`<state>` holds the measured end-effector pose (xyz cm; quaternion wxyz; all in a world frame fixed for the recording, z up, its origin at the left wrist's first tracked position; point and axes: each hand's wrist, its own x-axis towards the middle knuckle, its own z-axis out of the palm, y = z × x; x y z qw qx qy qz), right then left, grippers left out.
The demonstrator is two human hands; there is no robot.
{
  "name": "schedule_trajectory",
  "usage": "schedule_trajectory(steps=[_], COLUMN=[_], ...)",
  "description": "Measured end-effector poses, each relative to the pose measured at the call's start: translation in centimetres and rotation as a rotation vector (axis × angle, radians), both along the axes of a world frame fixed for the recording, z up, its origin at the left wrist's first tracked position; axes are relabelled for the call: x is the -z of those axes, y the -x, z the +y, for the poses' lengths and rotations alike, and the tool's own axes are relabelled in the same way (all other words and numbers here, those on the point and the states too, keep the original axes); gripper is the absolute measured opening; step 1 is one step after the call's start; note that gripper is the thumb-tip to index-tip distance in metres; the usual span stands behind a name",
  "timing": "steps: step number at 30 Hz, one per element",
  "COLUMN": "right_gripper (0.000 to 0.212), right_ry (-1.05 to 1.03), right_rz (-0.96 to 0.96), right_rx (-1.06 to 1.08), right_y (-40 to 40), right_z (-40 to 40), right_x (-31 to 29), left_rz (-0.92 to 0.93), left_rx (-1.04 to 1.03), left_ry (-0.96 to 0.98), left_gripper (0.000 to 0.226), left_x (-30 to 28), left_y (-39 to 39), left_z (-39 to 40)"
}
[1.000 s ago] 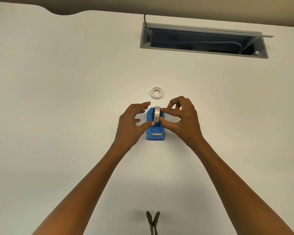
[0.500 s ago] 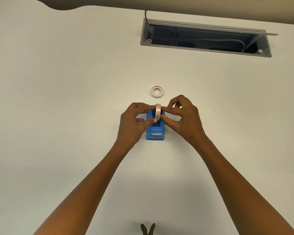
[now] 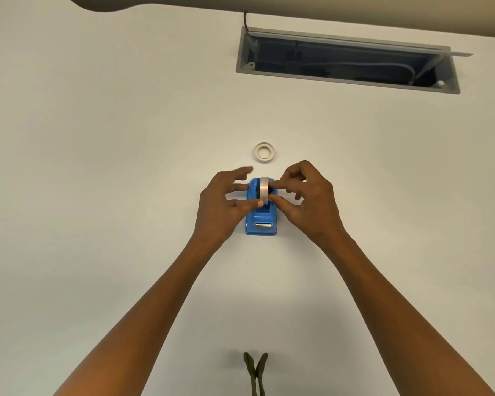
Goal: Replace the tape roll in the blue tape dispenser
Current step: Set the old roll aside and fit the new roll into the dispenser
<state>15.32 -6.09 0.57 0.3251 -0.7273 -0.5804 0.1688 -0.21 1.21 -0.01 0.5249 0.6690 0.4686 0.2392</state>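
Blue tape dispenser (image 3: 261,221) flat on the white tabletop (image 3: 97,167), dead centre, cutter end toward the camera. Tape roll (image 3: 264,190) standing on edge in the dispenser's cradle, a dark hub just visible at its left side. Left hand (image 3: 223,204) in from the left, thumb tip pressed against the near edge of the roll, index and middle fingers spread loose above and blurred, not clamped around anything. Right hand (image 3: 309,198) in from the right, thumb and forefinger pinched in on the roll's right face, remaining fingers curled. Hard to say whether the roll is fully seated or riding slightly high in the cradle. Second ring, the spare roll (image 3: 264,152), lying flat on the tabletop just beyond the dispenser, apart from both hands. Farther back and to the right, open cable tray (image 3: 346,61) sunk into the tabletop, lid tipped up, white cable inside. At the near edge, two olive straps (image 3: 255,372) hanging into view.
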Motion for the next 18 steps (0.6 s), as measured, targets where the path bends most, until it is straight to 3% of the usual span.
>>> schedule_trajectory(steps=[6,9,12,15,18], right_gripper=[0.017,0.019,0.024,0.03,0.031], right_ry=[0.054,0.121,0.088,0.047,-0.005], right_rz=[-0.231,-0.197,-0.061,0.26,0.356], right_rx=[-0.143,-0.156,-0.014,0.202,0.195], right_y=[0.27,0.77,0.89,0.44,0.48], right_z=[-0.12,-0.33,-0.51,-0.61,-0.7], right_x=[-1.15,-0.87,-0.65,-0.57,-0.52], left_rz=[-0.043,-0.061,-0.059,-0.058,-0.062], left_rx=[0.013,0.02,0.029,0.024,0.032], left_ry=[-0.026,-0.026,-0.029,-0.01,-0.01], left_gripper=[0.032,0.037,0.047,0.043,0.041], left_x=[0.13,0.17,0.07,0.08,0.27], left_y=[0.2,0.29,0.29,0.21,0.31], left_z=[-0.14,-0.11,-0.04,-0.1,-0.09])
